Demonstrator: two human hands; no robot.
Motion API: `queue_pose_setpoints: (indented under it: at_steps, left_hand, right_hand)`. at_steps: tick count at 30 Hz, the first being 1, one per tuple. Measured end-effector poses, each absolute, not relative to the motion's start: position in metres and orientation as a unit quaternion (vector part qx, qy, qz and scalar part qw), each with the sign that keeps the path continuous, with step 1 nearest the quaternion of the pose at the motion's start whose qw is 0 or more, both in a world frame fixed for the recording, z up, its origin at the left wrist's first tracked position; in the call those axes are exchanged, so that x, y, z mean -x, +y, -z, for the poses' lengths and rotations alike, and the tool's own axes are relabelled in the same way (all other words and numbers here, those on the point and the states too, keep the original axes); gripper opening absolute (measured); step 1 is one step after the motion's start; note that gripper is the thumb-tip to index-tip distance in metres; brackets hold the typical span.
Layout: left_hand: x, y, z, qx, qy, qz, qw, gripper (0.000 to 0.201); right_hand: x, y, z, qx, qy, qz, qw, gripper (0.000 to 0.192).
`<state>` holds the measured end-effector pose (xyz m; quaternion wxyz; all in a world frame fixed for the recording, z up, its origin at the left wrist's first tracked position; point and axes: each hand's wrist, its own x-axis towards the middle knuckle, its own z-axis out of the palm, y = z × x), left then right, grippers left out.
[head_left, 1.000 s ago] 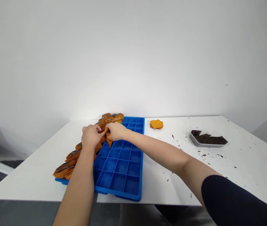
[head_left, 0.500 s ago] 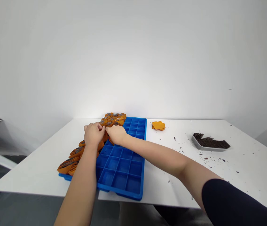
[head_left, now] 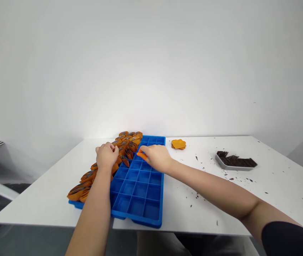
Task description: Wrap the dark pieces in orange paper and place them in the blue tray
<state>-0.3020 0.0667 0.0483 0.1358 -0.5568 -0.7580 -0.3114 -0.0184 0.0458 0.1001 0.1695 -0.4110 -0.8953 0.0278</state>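
Note:
My right hand (head_left: 158, 156) is over the blue compartment tray (head_left: 141, 189), fingers pinched on a small folded orange piece (head_left: 142, 155). My left hand (head_left: 106, 154) rests at the tray's left side, among orange folded packets (head_left: 86, 176) with dark strips showing at their tops. Its fingers are curled together, and what they hold, if anything, is hidden. The packets crowd the tray's left compartments from front to back. Between my hands, several packets (head_left: 130, 151) fan out, one leaning toward the bare compartments on the right.
A small stack of orange sheets (head_left: 178, 144) lies behind and right of the blue tray. Farther right, a grey tray (head_left: 228, 167) carries dark brown flat pieces (head_left: 237, 161). Dark crumbs are scattered over the white table (head_left: 194, 217). A white wall stands behind.
My right hand has moved right, away from my left hand and the packets, with a small orange piece in its fingers. My left hand has stayed nearly in place.

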Motion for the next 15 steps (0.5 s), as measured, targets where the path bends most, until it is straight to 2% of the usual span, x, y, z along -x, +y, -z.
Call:
queue_pose_setpoints:
  at_steps: [8, 12, 15]
  left_hand:
    - [0.291, 0.058, -0.061, 0.534, -0.77, 0.326, 0.129, 0.013]
    - [0.275, 0.048, -0.074, 0.484, -0.781, 0.341, 0.199, 0.015]
    - [0.255, 0.038, -0.092, 0.499, -0.764, 0.338, 0.23, 0.017]
  right_hand:
    - [-0.155, -0.006, -0.065, 0.583, -0.784, -0.159, 0.144, 0.029]
    - [-0.228, -0.028, -0.035, 0.686, -0.672, -0.187, 0.209, 0.039]
    - [-0.271, -0.045, -0.009, 0.719, -0.631, -0.152, 0.248, 0.038]
